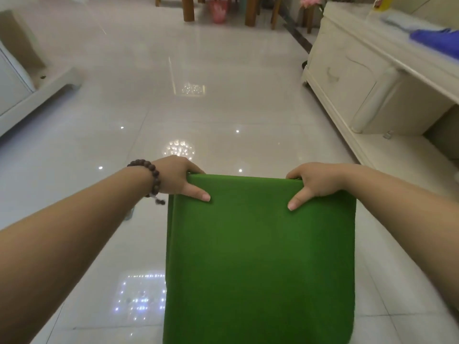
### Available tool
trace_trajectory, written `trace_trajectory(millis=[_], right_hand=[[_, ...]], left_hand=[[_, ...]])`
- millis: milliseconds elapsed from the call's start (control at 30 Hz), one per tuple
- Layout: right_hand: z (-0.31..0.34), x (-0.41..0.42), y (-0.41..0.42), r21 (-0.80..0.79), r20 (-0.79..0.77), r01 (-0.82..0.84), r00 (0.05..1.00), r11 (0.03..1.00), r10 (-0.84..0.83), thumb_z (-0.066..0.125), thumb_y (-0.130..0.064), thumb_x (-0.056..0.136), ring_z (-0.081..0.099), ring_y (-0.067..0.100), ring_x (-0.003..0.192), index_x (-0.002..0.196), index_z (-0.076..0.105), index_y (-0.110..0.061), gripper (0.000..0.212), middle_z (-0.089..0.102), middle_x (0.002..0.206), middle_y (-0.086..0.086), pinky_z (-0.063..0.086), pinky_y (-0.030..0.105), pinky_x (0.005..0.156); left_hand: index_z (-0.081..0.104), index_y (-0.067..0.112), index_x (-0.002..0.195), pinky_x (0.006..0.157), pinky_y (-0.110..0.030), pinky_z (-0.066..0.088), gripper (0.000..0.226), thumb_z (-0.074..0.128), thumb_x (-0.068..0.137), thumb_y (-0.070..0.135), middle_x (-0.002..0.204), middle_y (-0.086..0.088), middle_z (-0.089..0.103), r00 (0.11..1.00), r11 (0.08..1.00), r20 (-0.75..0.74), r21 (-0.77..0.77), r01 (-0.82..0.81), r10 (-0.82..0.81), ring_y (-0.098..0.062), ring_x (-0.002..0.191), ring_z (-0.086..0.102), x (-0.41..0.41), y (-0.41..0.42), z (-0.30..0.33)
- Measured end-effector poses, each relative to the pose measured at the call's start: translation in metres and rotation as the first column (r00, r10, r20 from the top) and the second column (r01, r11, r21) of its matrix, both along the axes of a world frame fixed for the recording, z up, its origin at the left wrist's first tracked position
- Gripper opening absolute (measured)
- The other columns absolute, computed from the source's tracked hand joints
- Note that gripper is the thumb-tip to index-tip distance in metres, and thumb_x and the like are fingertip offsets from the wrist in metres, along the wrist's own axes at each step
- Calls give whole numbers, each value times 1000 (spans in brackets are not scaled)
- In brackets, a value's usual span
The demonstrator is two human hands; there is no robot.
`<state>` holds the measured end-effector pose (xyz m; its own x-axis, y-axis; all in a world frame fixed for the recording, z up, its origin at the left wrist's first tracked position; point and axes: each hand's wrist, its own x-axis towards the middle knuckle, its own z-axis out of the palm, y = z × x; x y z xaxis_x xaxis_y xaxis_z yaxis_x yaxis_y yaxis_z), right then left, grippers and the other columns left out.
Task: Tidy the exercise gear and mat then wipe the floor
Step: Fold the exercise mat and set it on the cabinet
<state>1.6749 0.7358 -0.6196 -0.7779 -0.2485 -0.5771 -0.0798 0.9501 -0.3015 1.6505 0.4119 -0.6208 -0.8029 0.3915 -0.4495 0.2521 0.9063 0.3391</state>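
**Two-handed pinch on a folded mat, with the layers free to slide**

The left hand (177, 176) pinches the far left corner of the green mat (260, 256), thumb flat on the top face and fingers curled over the far edge out of sight. The right hand (316, 181) does the same at the far right corner. Neither hand is spread; each is closed on the mat's edge.

The mat appears doubled over, with a second layer showing along its left side, and it stretches from the hands back toward the person above the glossy tiled floor (124, 108). Whether its near end rests on the tiles cannot be told.

The likely trouble is the layers slipping apart, since only the far edge is held; an uneven pull from one hand would skew the fold. The polished tiles could also let a dragged end skate sideways. A cream cabinet (347, 78) stands near on the right, where a swung mat might catch.
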Motion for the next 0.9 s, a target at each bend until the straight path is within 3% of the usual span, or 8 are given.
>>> trace_trajectory(millis=[100, 200, 300, 367, 500, 633, 800, 900], right_hand=[[-46, -11, -4, 98, -78, -12, 997, 995, 20, 77, -66, 56, 58, 19, 94, 113, 57, -23, 74, 61, 106, -3, 50, 35, 85], [-74, -26, -12, 303, -197, -56, 973, 951, 120, 66, -72, 66, 57, 24, 95, 112, 54, -16, 74, 61, 106, 4, 47, 35, 81], [-93, -38, -18, 450, -253, -97, 939, 888, 231, 54, -76, 71, 57, 25, 101, 110, 50, -15, 72, 61, 108, 4, 37, 38, 86], [-106, -43, -22, 500, -277, -77, 930, 862, 243, 51, -75, 74, 58, 25, 100, 109, 48, -15, 69, 62, 104, 2, 33, 40, 89], [-139, -41, -39, 543, -363, 0, 902, 840, 235, 53, -56, 88, 52, 25, 113, 120, 48, -15, 52, 58, 119, 6, 28, 52, 105], [-176, 3, -80, 311, -441, 42, 891, 949, 106, 38, -41, 99, 11, 22, 146, 148, 25, -18, 56, 21, 156, 7, 4, 58, 115], [-235, 72, -107, 230, -415, -9, 903, 973, 107, 7, -52, 95, -10, 17, 147, 152, 5, -23, 65, -5, 160, -2, -5, 58, 115], [-252, 77, -101, 233, -439, 22, 894, 972, 85, 2, -57, 93, -9, 17, 147, 152, 3, -28, 66, -4, 160, -5, -8, 57, 114]], left_hand=[[26, 21, 149, 104, -40, 43, 97, 60, 73, 70, 142, -5, 45, 978, 989, -195, -108, -100, 77, -25, 125, 47, 13, 12, -51], [12, 17, 153, 118, -41, 23, 78, 46, 93, 54, 158, -9, 17, 908, 998, -416, -20, -54, 41, -26, 144, 20, 47, 36, -96], [-8, 24, 152, 120, -46, 3, 78, 25, 94, 63, 160, -2, -15, 928, 984, -342, -148, 102, -148, -21, 147, -14, 77, 53, -147], [-19, 29, 149, 119, -51, -3, 80, 16, 90, 71, 157, -1, -26, 947, 971, -276, -215, 108, -166, -22, 142, -27, 80, 52, -184], [-24, 39, 146, 114, -59, -7, 74, 4, 87, 75, 155, 2, -30, 965, 968, -228, -242, 72, -129, -27, 141, -29, 74, 54, -225], [-20, 37, 148, 113, -60, -11, 71, 6, 90, 70, 151, -1, -32, 957, 973, -274, -227, 34, -97, -29, 142, -28, 75, 64, -242], [-7, 17, 153, 114, -46, -15, 80, -9, 82, 55, 156, -11, -23, 943, 988, -333, -149, -26, -25, -22, 144, -23, 77, 58, -253], [-10, 28, 152, 118, -41, -10, 76, -6, 85, 63, 158, -8, -20, 928, 991, -371, -132, -8, -41, -18, 143, -21, 76, 46, -257]])
